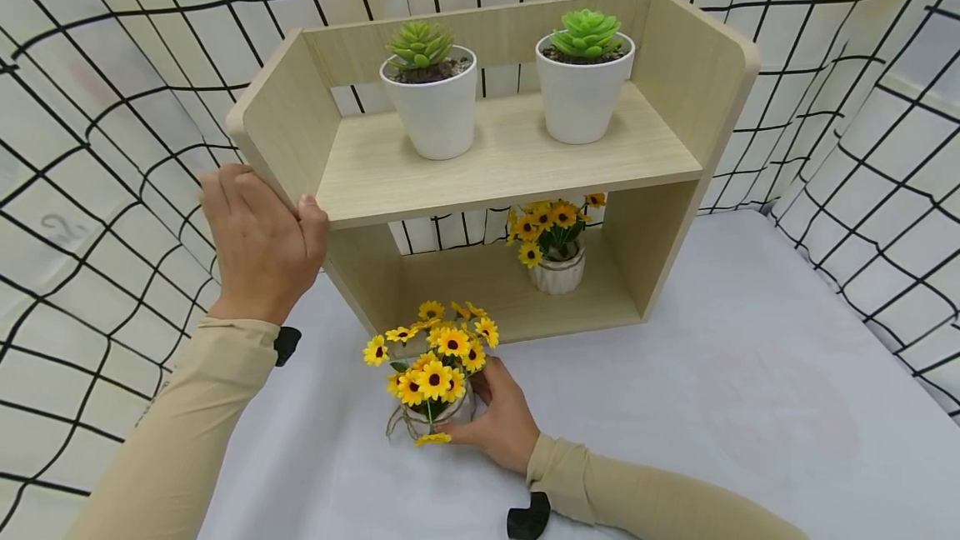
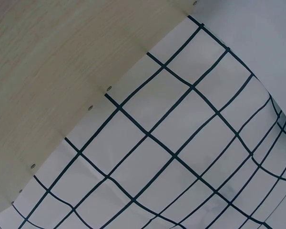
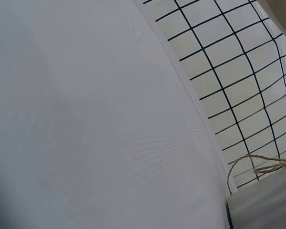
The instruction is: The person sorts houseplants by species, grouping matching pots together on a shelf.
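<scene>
My left hand [image 1: 262, 240] grips the left side panel of a two-tier wooden shelf [image 1: 480, 182], with the thumb at its front edge. In the left wrist view the panel's outer face [image 2: 62, 71] fills the upper left; the hand itself is out of that view. In front of the shelf, my right hand [image 1: 498, 423] holds a small pot of yellow artificial sunflowers [image 1: 435, 373] by its right side. That pot has a twine bow. The right wrist view catches only a bit of the pale pot [image 3: 267, 200] and its twine [image 3: 271, 164].
Two white pots with green succulents, one left [image 1: 435, 107] and one right [image 1: 585, 90], stand on the upper tier. Another sunflower pot [image 1: 558, 269] sits on the lower tier, towards the right. Black wire mesh [image 1: 840, 107] surrounds the white-covered table [image 1: 750, 407].
</scene>
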Available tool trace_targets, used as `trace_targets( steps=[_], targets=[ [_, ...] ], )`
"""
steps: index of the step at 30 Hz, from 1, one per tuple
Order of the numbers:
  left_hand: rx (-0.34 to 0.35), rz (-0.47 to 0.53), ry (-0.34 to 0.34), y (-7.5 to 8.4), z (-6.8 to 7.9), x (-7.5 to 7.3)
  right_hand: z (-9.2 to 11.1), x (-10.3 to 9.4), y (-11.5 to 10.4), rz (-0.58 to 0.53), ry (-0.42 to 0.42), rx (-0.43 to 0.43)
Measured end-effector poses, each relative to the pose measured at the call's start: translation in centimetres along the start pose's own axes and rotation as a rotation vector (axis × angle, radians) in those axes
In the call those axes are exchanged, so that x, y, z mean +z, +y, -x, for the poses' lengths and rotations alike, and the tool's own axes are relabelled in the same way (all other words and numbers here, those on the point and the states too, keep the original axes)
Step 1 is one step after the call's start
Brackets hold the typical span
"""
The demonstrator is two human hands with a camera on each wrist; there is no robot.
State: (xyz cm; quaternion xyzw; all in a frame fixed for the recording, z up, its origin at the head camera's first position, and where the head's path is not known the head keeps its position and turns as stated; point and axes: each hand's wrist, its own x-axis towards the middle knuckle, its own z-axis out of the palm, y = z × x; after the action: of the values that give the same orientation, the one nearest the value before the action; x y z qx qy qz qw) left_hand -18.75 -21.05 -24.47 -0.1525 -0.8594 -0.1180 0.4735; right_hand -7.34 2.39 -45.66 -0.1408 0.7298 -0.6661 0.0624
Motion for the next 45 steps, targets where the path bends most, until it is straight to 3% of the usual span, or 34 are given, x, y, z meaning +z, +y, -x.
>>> trace_targets(
  steps=[19, 45],
  targets=[
    [0.004, -0.001, -0.002, 0.0, 0.1, 0.0, 0.1, -0.4, -0.3, 0.056, 0.058, 0.026],
    [0.010, 0.001, 0.007, 0.0, 0.1, 0.0, 0.2, -1.2, -0.4, 0.044, 0.078, 0.012]
  ],
)
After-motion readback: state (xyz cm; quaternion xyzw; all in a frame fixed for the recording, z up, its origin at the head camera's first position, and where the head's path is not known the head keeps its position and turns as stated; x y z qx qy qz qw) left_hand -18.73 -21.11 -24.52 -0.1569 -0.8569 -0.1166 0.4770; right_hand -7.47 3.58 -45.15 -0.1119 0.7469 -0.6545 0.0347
